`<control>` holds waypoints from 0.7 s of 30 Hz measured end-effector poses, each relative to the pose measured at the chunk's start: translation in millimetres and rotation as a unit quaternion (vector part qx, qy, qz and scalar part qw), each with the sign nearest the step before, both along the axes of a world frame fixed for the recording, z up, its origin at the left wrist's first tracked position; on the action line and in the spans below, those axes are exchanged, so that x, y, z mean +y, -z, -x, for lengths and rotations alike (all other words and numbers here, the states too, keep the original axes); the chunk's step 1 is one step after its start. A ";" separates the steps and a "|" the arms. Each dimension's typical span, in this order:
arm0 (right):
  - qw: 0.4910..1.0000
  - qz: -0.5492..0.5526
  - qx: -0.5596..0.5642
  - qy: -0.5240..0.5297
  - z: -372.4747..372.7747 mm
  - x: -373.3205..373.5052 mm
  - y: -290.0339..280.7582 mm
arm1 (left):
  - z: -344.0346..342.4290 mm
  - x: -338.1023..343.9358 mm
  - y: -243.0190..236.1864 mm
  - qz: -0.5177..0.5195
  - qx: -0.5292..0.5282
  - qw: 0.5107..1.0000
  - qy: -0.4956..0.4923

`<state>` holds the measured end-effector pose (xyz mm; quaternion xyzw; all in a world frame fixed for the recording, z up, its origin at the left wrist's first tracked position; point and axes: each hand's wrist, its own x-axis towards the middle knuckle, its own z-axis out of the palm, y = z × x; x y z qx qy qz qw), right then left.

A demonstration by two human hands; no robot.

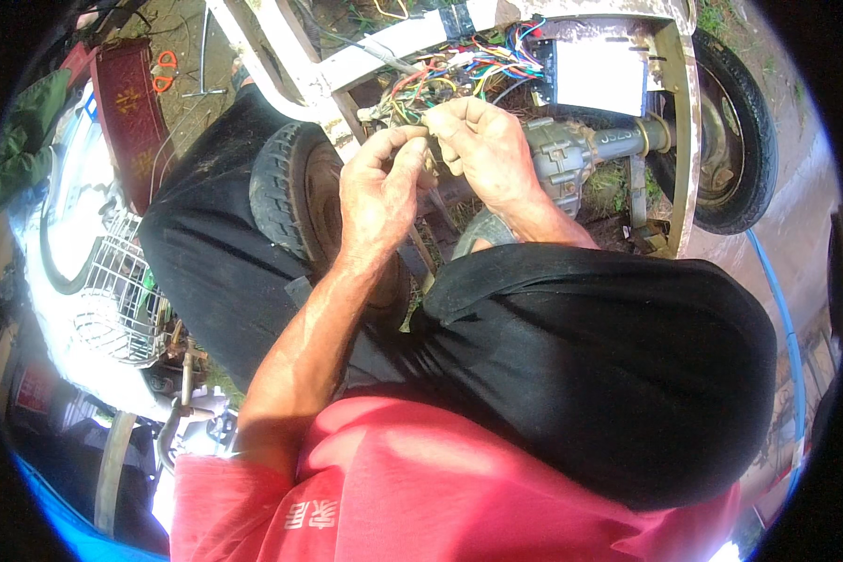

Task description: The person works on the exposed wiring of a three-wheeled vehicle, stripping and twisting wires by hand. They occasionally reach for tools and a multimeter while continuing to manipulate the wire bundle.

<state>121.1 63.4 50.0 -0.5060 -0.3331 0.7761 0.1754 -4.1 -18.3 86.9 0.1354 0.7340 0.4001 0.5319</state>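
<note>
My left hand (380,192) and my right hand (487,155) meet close together over a vehicle frame. Both are closed, thumbs pressed to forefingers, on thin electrical wires whose ends are mostly hidden by the fingertips. Just beyond them lies a loose bundle of coloured wires (496,64), in red, yellow, green, blue and white. It runs to a metal control box (598,80) with a bright, glare-washed top. A grey cast axle housing (562,157) sits to the right of my right hand.
White frame tubes (384,47) cross above the hands. A treaded tyre (281,192) stands between my knees, another wheel (721,140) at far right. To the left are a red box (129,122), orange-handled scissors (165,71) and a wire basket (126,286). A blue hose (785,318) lies right.
</note>
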 end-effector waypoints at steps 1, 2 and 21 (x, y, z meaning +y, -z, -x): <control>1.000 -0.005 0.002 0.000 -0.2 -0.8 1.1 | -2.8 2.9 -1.4 0.009 -0.037 0.999 -0.024; 1.000 0.001 0.000 -0.001 0.1 -0.3 -2.6 | -4.0 5.2 -2.5 0.018 -0.075 0.996 -0.047; 0.863 -0.355 -0.303 -0.195 0.9 34.4 -10.6 | 9.5 7.6 25.5 -0.052 -0.291 0.940 -0.170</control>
